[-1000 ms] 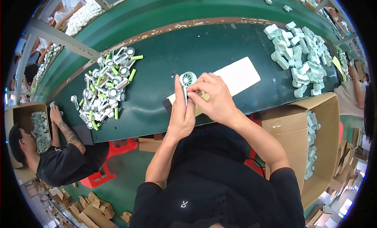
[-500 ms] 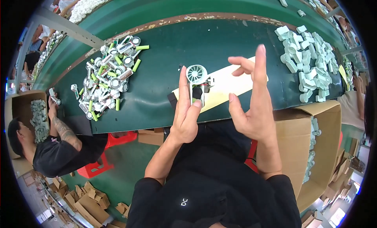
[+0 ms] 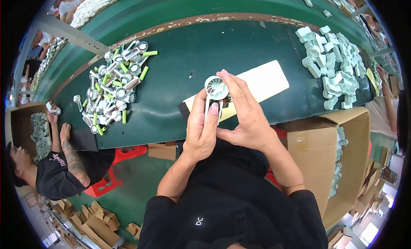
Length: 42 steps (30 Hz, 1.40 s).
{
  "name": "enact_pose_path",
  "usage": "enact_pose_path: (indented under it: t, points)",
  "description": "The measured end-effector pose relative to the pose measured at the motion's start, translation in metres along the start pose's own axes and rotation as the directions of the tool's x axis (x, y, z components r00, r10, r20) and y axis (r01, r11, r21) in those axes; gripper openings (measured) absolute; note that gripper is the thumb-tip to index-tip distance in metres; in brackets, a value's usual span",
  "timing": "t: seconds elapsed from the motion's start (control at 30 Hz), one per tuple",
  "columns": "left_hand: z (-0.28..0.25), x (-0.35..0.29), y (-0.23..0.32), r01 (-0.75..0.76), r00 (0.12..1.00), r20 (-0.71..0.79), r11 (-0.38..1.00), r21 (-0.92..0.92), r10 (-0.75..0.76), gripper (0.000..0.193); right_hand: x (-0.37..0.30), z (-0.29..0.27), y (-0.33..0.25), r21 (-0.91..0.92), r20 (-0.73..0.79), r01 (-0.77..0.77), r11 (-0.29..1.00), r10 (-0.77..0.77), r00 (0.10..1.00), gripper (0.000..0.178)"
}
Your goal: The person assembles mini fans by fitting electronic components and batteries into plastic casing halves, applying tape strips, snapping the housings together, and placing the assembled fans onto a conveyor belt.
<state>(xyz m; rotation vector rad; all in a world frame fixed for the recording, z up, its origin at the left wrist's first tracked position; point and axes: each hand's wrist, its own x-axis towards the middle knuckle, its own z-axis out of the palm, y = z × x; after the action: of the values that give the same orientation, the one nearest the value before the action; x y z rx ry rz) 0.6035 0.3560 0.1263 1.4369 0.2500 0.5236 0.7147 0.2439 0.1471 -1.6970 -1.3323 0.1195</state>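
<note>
A half-open handheld fan (image 3: pixel 216 87), pale green with a round bladed head, stands head-up between my hands above the table's near edge. My left hand (image 3: pixel 199 135) is closed around its handle, thumb along the front. Below the head, wires and dark inner parts show in the handle. My right hand (image 3: pixel 248 124) presses in from the right, its fingertips at the fan head and its thumb low by the handle. Part of the handle is hidden by my fingers. Beneath lies a pale yellow sheet (image 3: pixel 265 79) on the green table (image 3: pixel 180 47).
On the left is a heap of fan parts with lime-green cylinders (image 3: pixel 113 84). Pale green shells (image 3: pixel 334 64) are piled at right. An open cardboard box (image 3: pixel 312 163) holding more shells stands by my right side. A co-worker (image 3: pixel 60 167) sits at left, holding a part.
My right hand has come in from the right and now touches the fan. The left hand keeps its hold. The co-worker's second hand has come onto the table's edge.
</note>
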Motion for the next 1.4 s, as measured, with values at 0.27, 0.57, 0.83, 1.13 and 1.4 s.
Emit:
enact_pose_path:
  t: [0.27, 0.57, 0.83, 1.13, 1.4]
  points:
    - [-0.005, 0.0, 0.004, 0.04, 0.999, -0.004, 0.996, 0.079, -0.04, 0.026, 0.0, 0.001, -0.009, 0.03, -0.101, 0.009, 0.999, -0.006, 0.995, 0.095]
    - [0.0, 0.01, 0.002, 0.109, 0.991, 0.095, 0.986, -0.129, -0.097, 0.031, 0.003, -0.013, -0.005, -0.092, -0.098, -0.038, 0.995, 0.029, 0.995, 0.093]
    - [0.0, 0.002, 0.005, 0.034, 0.989, 0.144, 0.997, -0.071, -0.024, 0.058, 0.001, -0.012, -0.001, 0.011, -0.14, -0.132, 0.991, 0.132, 0.981, 0.095]
    - [0.01, 0.0, -0.004, 0.022, 1.0, 0.014, 0.992, -0.125, -0.02, 0.041, 0.002, -0.009, -0.003, -0.047, -0.152, -0.033, 0.998, 0.025, 0.988, 0.091]
    - [0.019, 0.001, -0.01, 0.053, 0.997, -0.041, 0.952, -0.302, -0.068, 0.034, 0.002, -0.01, 0.003, -0.026, -0.107, 0.014, 1.0, -0.017, 0.994, 0.098]
